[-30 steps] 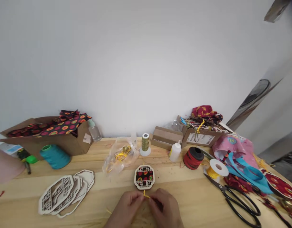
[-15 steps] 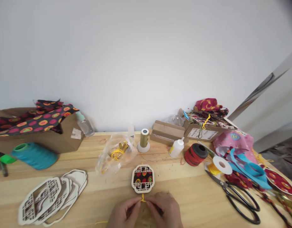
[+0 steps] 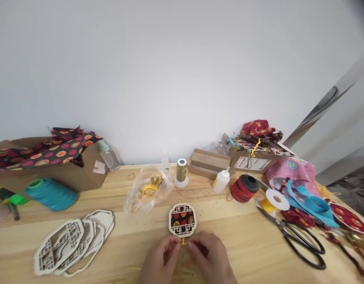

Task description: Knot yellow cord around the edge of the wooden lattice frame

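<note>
A lattice-edged pendant (image 3: 182,219), pale wood over dark patterned fabric, lies flat on the table near its front. Yellow cord (image 3: 183,241) comes out of its lower edge. My left hand (image 3: 162,256) pinches that cord from the left, thumb against forefinger. From the other side my right hand (image 3: 211,254) pinches the cord too, its fingertips close to the left ones. Both hands sit just below the pendant. The exact shape of the cord between the fingertips is too small to make out.
Left of my hands lies a stack of wooden lattice frames (image 3: 60,246). Black-handled scissors (image 3: 300,240) and a yellow cord spool (image 3: 272,201) are at right. Beyond the pendant stand a plastic bag (image 3: 145,193), a gold thread spool (image 3: 181,171), a glue bottle (image 3: 221,181) and a red cord roll (image 3: 244,189).
The view has shifted slightly, so most things appear a little further right. My hands have come closer to the pendant's lower edge, both still pinching the yellow cord.
</note>
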Available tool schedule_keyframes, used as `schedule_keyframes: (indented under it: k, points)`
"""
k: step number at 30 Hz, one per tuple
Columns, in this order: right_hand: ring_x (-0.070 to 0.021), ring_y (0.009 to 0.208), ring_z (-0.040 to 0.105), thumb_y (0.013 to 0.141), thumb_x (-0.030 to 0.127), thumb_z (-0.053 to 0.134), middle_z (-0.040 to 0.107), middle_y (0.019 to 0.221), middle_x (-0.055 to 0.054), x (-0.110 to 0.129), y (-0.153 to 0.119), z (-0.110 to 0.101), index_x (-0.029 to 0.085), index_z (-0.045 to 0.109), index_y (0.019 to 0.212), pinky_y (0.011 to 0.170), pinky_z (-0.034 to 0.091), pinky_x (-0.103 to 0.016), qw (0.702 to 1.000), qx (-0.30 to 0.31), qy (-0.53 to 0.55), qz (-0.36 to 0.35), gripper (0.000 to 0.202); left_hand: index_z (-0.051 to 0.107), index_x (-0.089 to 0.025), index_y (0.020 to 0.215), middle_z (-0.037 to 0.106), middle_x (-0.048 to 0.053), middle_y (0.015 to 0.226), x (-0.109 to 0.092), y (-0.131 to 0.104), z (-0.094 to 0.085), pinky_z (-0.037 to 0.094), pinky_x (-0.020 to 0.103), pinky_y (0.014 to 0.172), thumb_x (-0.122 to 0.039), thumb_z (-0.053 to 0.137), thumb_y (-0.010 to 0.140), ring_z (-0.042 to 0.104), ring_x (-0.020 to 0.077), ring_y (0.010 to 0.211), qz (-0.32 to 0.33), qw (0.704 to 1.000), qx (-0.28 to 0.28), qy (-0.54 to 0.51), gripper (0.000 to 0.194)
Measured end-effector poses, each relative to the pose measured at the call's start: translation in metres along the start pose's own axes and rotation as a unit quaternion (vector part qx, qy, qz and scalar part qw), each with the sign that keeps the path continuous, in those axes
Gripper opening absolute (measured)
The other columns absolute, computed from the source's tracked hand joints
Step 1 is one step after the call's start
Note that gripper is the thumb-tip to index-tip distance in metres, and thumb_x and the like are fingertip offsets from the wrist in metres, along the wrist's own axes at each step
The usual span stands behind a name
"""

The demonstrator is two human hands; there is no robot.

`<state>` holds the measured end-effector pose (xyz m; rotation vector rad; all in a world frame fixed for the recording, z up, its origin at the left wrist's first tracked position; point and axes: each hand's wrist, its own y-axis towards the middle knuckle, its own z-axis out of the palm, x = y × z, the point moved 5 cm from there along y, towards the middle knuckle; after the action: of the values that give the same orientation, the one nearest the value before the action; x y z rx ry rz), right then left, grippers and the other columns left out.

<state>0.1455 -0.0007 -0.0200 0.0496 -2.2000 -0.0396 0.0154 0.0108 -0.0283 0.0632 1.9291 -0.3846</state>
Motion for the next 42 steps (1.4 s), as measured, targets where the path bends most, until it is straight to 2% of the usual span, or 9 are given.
schedule_keyframes:
  k: [4,9,11,15,22,28,32,38,42]
  points:
    - [-0.0125,0.054,0.053,0.076,0.027,0.045,0.062,0.061,0.0,0.0,0.0,0.003,0.019,0.063,0.07,0.049,0.038,-0.018,0.997,0.022,0.065,0.026,0.021,0.061,-0.016,0.074,0.065,0.004,0.066,-0.004,-0.003,0.004,0.044,0.023,0.058,-0.03,0.045,0.072,0.058,0.0186,0.063,0.016,0.999,0.019,0.031,0.021]
    - [-0.0133,0.057,0.055,0.077,0.029,0.045,0.062,0.062,-0.001,-0.003,-0.001,0.011,0.018,0.062,0.073,0.051,0.041,-0.018,0.993,0.023,0.102,0.054,0.021,0.062,-0.016,0.073,0.064,0.003,0.067,-0.004,0.002,0.008,0.044,0.022,0.061,-0.029,0.047,0.071,0.057,0.0171,0.067,0.003,0.997,0.051,-0.059,0.02]
    - [-0.0133,0.06,0.055,0.077,0.028,0.046,0.062,0.065,-0.001,-0.004,-0.001,0.012,0.019,0.062,0.074,0.054,0.041,-0.018,0.99,0.018,0.129,0.049,0.019,0.061,-0.015,0.068,0.058,-0.001,0.054,-0.001,0.005,0.009,0.042,0.02,0.051,-0.033,0.049,0.069,0.054,0.0133,0.053,-0.022,0.994,0.054,-0.097,0.021]
    - [-0.0126,0.066,0.055,0.076,0.022,0.048,0.062,0.069,-0.001,0.001,0.002,0.006,0.019,0.064,0.075,0.06,0.041,-0.018,0.981,0.011,0.191,-0.013,0.016,0.054,-0.014,0.06,0.041,-0.008,0.04,0.002,0.008,0.016,0.025,0.015,0.03,-0.05,0.049,0.065,0.033,0.0049,0.031,-0.109,0.975,0.087,-0.173,0.036]
    - [-0.0138,0.063,0.055,0.074,0.021,0.05,0.06,0.068,-0.004,0.005,0.001,-0.007,0.02,0.065,0.079,0.057,0.042,-0.021,0.979,-0.023,0.172,-0.103,0.016,0.054,-0.013,0.065,0.023,-0.014,0.033,-0.007,0.011,0.019,0.004,0.016,0.029,-0.048,0.055,0.062,0.011,0.0017,0.03,-0.149,0.948,0.088,-0.267,0.035]
    - [-0.0148,0.055,0.055,0.073,0.034,0.05,0.063,0.067,-0.007,-0.014,0.003,0.005,0.013,0.061,0.078,0.047,0.042,-0.021,0.969,-0.016,0.245,0.022,0.024,0.053,-0.016,0.067,0.02,-0.015,0.032,0.003,0.011,0.022,0.002,0.016,0.03,-0.046,0.059,0.06,0.008,0.0014,0.03,-0.185,0.921,0.057,-0.339,0.032]
    - [-0.0186,0.067,0.056,0.072,0.039,0.05,0.064,0.074,-0.008,-0.011,0.005,0.008,0.013,0.062,0.08,0.059,0.044,-0.024,0.958,0.007,0.281,0.055,0.03,0.054,-0.016,0.068,0.019,-0.014,0.037,0.004,0.01,0.022,0.002,0.016,0.031,-0.041,0.06,0.061,0.007,0.0012,0.032,-0.179,0.911,0.058,-0.368,0.027]
    - [-0.0112,0.053,0.043,0.077,0.038,0.042,0.048,0.052,0.001,0.004,0.006,0.004,0.012,0.058,0.058,0.048,0.034,-0.019,0.964,0.018,0.264,0.017,0.035,0.057,-0.013,0.069,0.031,-0.011,0.042,0.0,0.005,0.015,0.007,0.015,0.033,-0.04,0.058,0.063,0.017,0.0023,0.036,-0.131,0.946,0.023,-0.295,0.028]
    - [-0.0076,0.047,0.031,0.075,0.036,0.045,0.033,0.046,0.004,0.008,0.006,0.003,0.012,0.054,0.052,0.043,0.025,-0.018,0.961,0.031,0.274,0.008,0.035,0.062,-0.011,0.064,0.044,-0.007,0.044,-0.009,0.001,0.012,0.025,0.016,0.039,-0.038,0.056,0.065,0.035,0.0057,0.041,-0.053,0.984,0.008,-0.171,0.027]
